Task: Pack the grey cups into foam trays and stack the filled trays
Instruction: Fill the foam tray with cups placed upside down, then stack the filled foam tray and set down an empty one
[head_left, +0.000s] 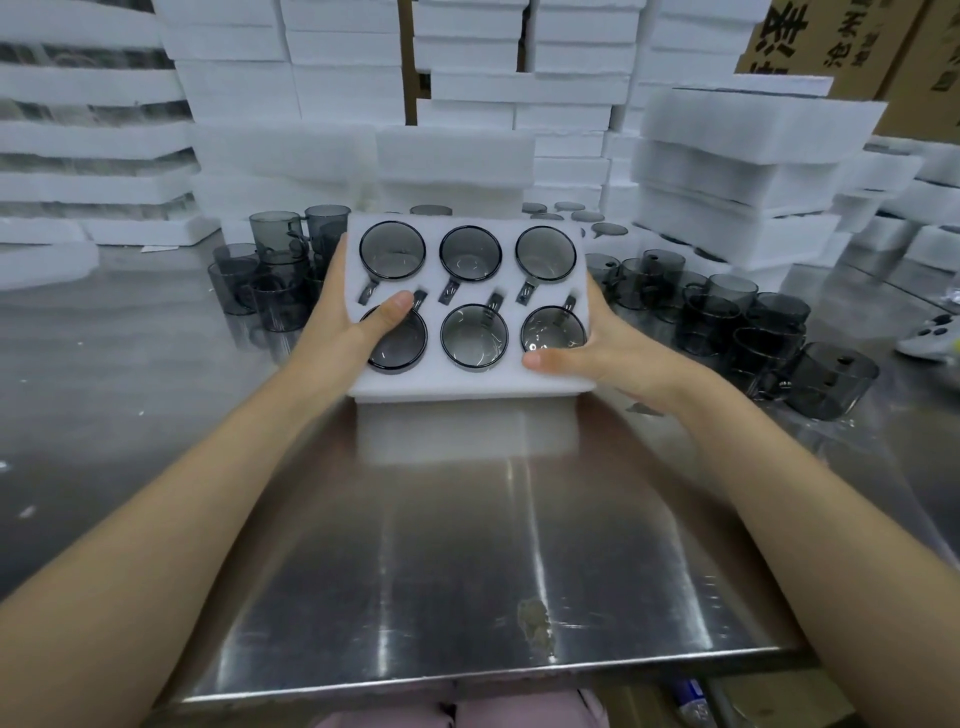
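A white foam tray (470, 291) filled with several grey transparent cups is held tilted toward me, above the steel table. My left hand (353, 306) grips its left edge, thumb lying over the near-left cup (397, 338). My right hand (597, 353) grips the right edge, thumb on the tray's near right corner. Loose grey cups stand in a group at the left (270, 275) and lie in a larger spread at the right (737, 322).
Stacks of white foam trays (737, 171) rise at the right and along the back wall (322, 104). Cardboard boxes (841, 41) stand top right. A small white device (930, 338) lies at the far right. The table's near edge (467, 675) is close to me.
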